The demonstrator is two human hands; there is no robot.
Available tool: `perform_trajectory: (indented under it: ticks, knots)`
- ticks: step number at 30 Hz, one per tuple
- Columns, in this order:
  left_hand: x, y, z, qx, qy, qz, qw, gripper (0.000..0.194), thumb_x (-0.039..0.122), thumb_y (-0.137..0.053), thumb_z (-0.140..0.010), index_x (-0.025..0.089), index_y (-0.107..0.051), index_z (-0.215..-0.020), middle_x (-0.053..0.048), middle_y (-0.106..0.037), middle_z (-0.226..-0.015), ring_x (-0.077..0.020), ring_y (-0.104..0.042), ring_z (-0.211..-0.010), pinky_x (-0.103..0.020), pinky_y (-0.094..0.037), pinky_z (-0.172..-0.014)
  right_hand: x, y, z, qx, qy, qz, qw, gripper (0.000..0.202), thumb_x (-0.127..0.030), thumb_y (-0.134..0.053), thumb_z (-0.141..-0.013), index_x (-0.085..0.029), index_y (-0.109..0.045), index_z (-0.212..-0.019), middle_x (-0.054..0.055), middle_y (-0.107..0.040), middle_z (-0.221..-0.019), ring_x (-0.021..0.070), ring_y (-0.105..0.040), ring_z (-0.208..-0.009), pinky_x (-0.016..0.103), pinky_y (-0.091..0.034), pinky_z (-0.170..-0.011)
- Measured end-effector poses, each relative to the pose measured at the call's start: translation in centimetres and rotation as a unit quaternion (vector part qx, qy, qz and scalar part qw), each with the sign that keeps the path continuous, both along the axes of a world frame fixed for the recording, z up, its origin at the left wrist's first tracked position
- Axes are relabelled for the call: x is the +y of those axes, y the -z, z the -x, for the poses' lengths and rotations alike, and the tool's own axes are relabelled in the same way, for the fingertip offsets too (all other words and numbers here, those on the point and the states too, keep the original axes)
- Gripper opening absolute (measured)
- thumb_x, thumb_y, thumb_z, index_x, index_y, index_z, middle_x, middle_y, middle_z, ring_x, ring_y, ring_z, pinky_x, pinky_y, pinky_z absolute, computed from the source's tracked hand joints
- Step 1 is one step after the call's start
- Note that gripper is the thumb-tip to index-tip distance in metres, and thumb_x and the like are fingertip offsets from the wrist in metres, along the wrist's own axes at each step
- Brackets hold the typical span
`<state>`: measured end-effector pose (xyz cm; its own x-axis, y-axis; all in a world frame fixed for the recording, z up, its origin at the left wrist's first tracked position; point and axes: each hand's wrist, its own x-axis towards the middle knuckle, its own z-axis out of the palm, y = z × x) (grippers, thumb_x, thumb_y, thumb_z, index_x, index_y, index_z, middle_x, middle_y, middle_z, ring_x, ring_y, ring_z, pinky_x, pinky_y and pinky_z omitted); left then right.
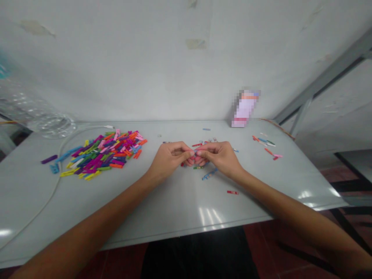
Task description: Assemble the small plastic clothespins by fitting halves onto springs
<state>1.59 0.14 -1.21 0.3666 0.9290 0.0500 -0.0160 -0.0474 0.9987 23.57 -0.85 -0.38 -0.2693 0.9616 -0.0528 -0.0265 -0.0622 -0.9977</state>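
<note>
My left hand (173,155) and my right hand (218,154) meet above the middle of the table, both closed in a pinch with their fingertips touching or nearly so. Between the fingertips shows a tiny bluish bit, mostly hidden, whose kind I cannot make out. Beneath and around my hands lie loose clothespin pieces, among them blue pieces (209,175) by my right wrist. A red clothespin piece (232,192) rests nearer the front edge. Just behind my hands are a red piece (197,145) and small metal springs (214,139).
Colourful clothespins form a large pile (101,153) on the left, beside a white cable (59,155). A clear plastic bottle (49,122) lies behind them. At right are scattered pieces (269,152); a blurred phone-like object (245,110) leans on the wall.
</note>
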Motion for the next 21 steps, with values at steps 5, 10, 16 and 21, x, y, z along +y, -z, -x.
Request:
perform_trajectory:
  ticks: [5,10,16,21]
  knots:
    - [-0.18,-0.05,-0.22,-0.015,0.003,0.012,1.0,0.043,0.056,-0.097,-0.085,0.017,-0.08,-0.086,-0.006,-0.082,-0.074,-0.0198,-0.078,-0.069,-0.03,-0.063,-0.069,0.09,0.2,-0.1,0.001,0.003,0.008,1.0,0.046,-0.055,-0.104,-0.073,-0.015,-0.09,-0.092,0.008,-0.085,-0.076,0.0223,-0.084,-0.07,0.036,-0.074,-0.072]
    - [-0.22,-0.28,-0.34,-0.021,0.006,0.019,1.0,0.042,0.053,-0.099,-0.083,0.016,-0.079,-0.082,-0.007,-0.082,-0.073,-0.0181,-0.077,-0.067,-0.026,-0.06,-0.066,-0.08,-0.07,-0.05,-0.002,0.005,-0.002,1.0,0.048,-0.056,-0.103,-0.074,-0.015,-0.09,-0.093,0.008,-0.086,-0.077,0.0222,-0.084,-0.07,0.037,-0.075,-0.072]
    - [0.1,-0.11,-0.59,-0.032,-0.002,0.006,0.999,0.044,0.057,-0.098,-0.084,0.017,-0.08,-0.087,-0.006,-0.082,-0.075,-0.0205,-0.079,-0.07,-0.031,-0.065,-0.07,0.14,-0.31,0.02,-0.011,0.01,-0.001,1.0,0.048,-0.059,-0.103,-0.073,-0.016,-0.09,-0.09,0.008,-0.086,-0.079,0.0215,-0.084,-0.07,0.034,-0.074,-0.073]
    - [0.1,0.29,-0.53,-0.003,-0.024,-0.02,1.0,0.039,0.054,-0.093,-0.09,0.018,-0.079,-0.086,-0.006,-0.081,-0.073,-0.0198,-0.078,-0.068,-0.03,-0.063,-0.068,0.24,-0.33,-0.27,-0.035,0.005,-0.013,0.999,0.047,-0.06,-0.1,-0.076,-0.017,-0.09,-0.092,0.008,-0.087,-0.081,0.0216,-0.084,-0.073,0.034,-0.073,-0.075]
